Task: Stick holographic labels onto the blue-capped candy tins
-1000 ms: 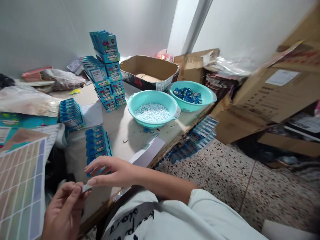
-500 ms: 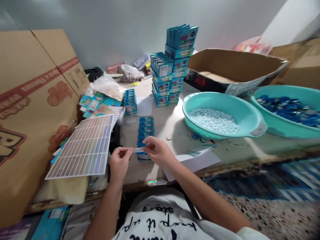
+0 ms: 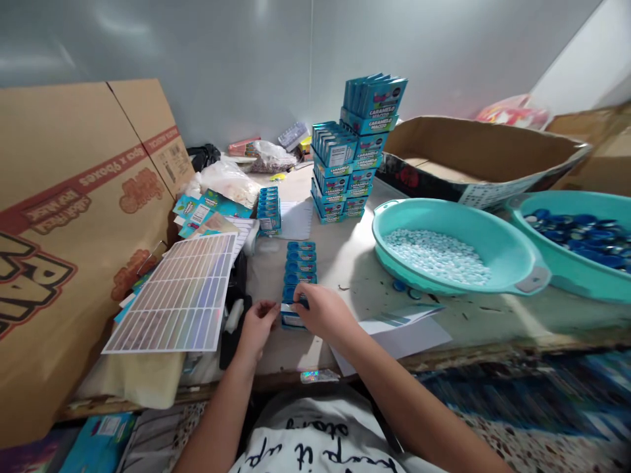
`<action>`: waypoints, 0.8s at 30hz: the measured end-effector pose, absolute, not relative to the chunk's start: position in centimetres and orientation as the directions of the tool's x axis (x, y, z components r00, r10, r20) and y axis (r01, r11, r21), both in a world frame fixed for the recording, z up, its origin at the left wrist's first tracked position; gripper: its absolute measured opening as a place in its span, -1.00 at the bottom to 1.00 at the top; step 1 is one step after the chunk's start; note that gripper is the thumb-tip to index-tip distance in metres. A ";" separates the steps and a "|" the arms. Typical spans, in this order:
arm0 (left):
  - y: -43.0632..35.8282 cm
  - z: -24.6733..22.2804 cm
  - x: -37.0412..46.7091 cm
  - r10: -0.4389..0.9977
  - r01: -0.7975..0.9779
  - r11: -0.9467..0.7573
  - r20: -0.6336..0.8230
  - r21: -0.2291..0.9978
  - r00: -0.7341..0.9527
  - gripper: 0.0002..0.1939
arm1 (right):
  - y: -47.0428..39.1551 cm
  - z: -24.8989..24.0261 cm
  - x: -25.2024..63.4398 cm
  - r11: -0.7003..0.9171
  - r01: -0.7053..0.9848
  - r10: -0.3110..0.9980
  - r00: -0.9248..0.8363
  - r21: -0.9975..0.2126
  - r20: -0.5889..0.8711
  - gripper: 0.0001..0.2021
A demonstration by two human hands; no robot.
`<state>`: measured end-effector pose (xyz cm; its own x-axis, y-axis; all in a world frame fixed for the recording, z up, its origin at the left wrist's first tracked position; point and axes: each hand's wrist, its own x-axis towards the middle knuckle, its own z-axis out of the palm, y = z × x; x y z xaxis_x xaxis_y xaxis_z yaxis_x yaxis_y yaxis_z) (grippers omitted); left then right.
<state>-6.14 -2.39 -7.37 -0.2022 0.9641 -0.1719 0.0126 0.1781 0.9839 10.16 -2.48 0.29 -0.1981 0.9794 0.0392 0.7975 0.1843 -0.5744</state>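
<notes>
A short clear-white sticker strip (image 3: 286,307) lies across the nearest pack of a row of blue candy packs (image 3: 300,267). My left hand (image 3: 259,327) is closed in a pinch at the strip's left end, beside the row. My right hand (image 3: 323,311) reaches over the row from the right, its fingers closed on the strip's other end; the hand hides part of that pack. Left of my hands lies a sheet of shiny rectangular stickers (image 3: 172,295), with white gridlines between them.
Stacked blue candy boxes (image 3: 345,174) stand behind the row, a smaller stack (image 3: 269,210) to their left. At right are a turquoise tub of pale candies (image 3: 458,220) and another tub with blue pieces (image 3: 572,266). Large cartons (image 3: 93,151) stand left and an open box (image 3: 444,138) behind.
The strip, held in the air between my hands before, is now down against the nearest pack. Both hands have moved closer together. The head view has shifted slightly.
</notes>
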 end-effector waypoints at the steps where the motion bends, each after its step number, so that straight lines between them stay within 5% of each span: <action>1: -2.5 -7.9 -5.9 0.965 0.019 0.175 -0.167 0.984 -0.202 -0.64 | -2.3 -0.1 10.5 0.162 0.767 0.982 -0.187 -0.620 0.025 -0.95; 5: -4.1 -9.5 -5.8 0.959 0.070 0.108 -0.085 0.992 -0.271 -0.74 | -2.4 -1.3 13.1 0.246 0.670 0.968 -0.206 -0.701 0.143 -0.78; 8: -6.7 -9.0 -6.3 0.884 0.314 -0.213 0.319 0.925 -0.342 -0.91 | -3.7 -1.6 16.6 0.303 0.711 0.950 -0.172 -0.634 0.262 -0.68; 10: -8.4 -7.8 -6.2 0.761 0.471 -0.510 0.632 0.720 -0.143 -0.92 | -5.2 -2.0 19.3 0.224 0.823 0.971 -0.141 -0.523 0.194 -0.70; 12: -9.4 -6.2 -5.2 0.658 0.439 -0.720 0.729 0.537 0.189 -0.83 | -6.9 -2.8 21.4 0.133 0.900 0.990 -0.139 -0.414 0.014 -0.75; 16: -9.1 -4.6 -0.5 0.639 0.382 -0.767 0.556 0.516 0.531 -0.78 | -10.1 -5.3 23.2 0.063 0.908 0.977 -0.141 -0.415 -0.159 -0.65; 21: -7.6 -7.3 5.0 0.814 0.689 -0.577 0.237 0.439 0.530 -0.66 | -11.4 -7.0 23.1 -0.011 0.787 0.998 -0.025 -0.617 -0.050 -0.57; 24: -7.7 -9.0 5.5 0.843 0.761 -0.536 0.199 0.364 0.499 -0.75 | -11.2 -7.0 23.4 -0.007 0.714 1.000 -0.011 -0.700 -0.022 -0.59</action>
<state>5.47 -7.70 -9.00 0.4991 0.8435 0.1987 0.7614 -0.5363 0.3641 23.42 -11.18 -7.01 -0.0111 0.9997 -0.0217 0.7141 -0.0073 -0.7000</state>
